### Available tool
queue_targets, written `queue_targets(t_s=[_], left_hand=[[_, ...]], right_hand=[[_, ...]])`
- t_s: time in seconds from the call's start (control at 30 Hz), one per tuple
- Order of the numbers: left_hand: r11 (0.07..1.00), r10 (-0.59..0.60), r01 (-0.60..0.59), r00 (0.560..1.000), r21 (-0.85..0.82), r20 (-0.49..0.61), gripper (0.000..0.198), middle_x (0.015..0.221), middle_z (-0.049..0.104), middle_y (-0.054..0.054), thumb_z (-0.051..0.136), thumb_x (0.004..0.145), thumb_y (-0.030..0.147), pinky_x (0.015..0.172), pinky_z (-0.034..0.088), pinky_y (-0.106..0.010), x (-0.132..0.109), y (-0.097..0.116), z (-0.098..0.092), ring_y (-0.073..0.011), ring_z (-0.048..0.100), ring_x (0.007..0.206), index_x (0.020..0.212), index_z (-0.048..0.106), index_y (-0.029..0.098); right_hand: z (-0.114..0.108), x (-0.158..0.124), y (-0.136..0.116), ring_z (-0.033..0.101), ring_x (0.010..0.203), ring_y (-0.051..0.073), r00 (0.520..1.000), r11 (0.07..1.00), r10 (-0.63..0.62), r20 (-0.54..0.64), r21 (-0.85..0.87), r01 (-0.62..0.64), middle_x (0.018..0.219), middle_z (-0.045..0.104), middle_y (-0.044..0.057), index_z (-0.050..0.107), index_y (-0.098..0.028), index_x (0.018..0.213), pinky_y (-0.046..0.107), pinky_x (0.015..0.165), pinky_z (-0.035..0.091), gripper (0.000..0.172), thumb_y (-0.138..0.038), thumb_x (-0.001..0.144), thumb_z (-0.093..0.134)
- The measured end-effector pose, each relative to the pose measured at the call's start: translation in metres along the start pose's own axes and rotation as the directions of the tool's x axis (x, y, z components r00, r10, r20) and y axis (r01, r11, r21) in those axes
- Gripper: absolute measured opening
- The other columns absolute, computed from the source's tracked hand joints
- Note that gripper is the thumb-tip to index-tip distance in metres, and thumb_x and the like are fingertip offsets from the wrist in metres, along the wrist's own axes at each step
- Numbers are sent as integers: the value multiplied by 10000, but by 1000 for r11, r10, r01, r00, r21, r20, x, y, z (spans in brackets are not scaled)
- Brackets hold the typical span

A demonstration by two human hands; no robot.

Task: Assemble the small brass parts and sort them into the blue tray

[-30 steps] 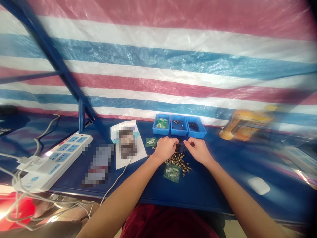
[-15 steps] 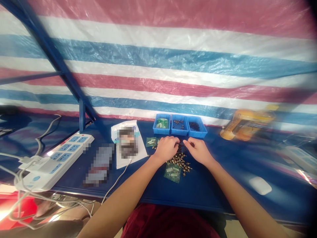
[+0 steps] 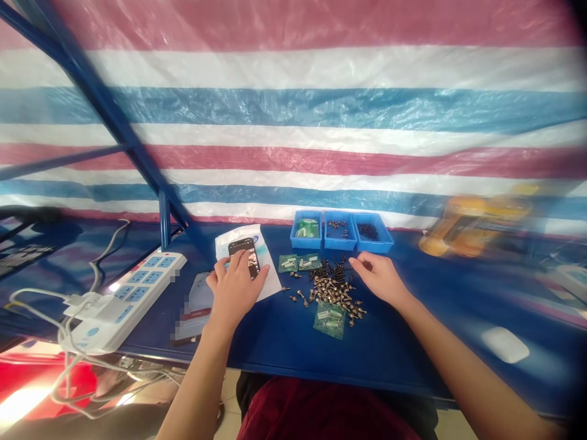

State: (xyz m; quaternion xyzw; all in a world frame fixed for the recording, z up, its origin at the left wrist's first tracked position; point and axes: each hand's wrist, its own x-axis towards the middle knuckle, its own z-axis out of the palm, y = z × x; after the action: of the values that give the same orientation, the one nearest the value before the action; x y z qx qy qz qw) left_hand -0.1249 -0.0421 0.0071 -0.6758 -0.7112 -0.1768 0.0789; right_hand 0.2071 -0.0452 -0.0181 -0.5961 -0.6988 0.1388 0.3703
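Since the earlier frame, the left hand [image 3: 236,290] has moved away from the screws and now lies over a smartphone [image 3: 244,256], with its fingers on the lower part of the phone and the thumb beside its edge; I cannot tell if it really grasps the phone or only touches it. The phone lies on a white paper sheet [image 3: 269,275], and just left of the hand is a pixelated packet [image 3: 195,299]. The right hand [image 3: 378,278] is relaxed and open, holds nothing that I can see, and its fingertips are just beside a pile of brass-coloured screws [image 3: 332,293] on the blue workbench [image 3: 403,348]. Between the two hands, some loose screws lie apart from this pile. A small clear bag [image 3: 329,319] lies at the front edge of the pile, and two more bags [image 3: 298,263] lie behind it. Farther ahead stand three blue plastic bins [image 3: 340,231]; the right one holds dark screws [image 3: 367,232]. To the left of the left hand is a white power strip [image 3: 144,293], and a blurred orange bottle [image 3: 472,227] stands far to the right of the right hand.
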Motion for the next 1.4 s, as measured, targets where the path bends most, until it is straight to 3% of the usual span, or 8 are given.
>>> queue_targets(t_s=[0.47,0.9,1.4], left_hand=[[998,-48,45,998,45,49,506,1558,365,-87,457,916,564,990,327,-664,-9,-5,7,-438,324,1321,1363,567,353],[998,-28,26,999,48,46,502,1559,344,-97,460,913,577,980,341,-651,-11,-4,7,-440,315,1322,1340,586,345],[999,-49,49,997,8,66,570,1560,347,-148,461,912,558,1009,309,-660,-10,11,6,-437,305,1354,1398,534,268]], right_hand=[[-4,-1,-1,452,550,139,1000,1000,19,4,4,-19,575,493,-25,466,-208,630,271,561,335,457,-547,935,501],[-4,-1,-2,453,555,133,999,999,33,6,9,-33,575,496,-33,486,-205,637,263,568,339,445,-537,932,515],[-2,-2,-4,460,539,147,1000,1000,6,25,18,-7,573,532,-11,465,-213,623,277,538,342,492,-600,927,472]])
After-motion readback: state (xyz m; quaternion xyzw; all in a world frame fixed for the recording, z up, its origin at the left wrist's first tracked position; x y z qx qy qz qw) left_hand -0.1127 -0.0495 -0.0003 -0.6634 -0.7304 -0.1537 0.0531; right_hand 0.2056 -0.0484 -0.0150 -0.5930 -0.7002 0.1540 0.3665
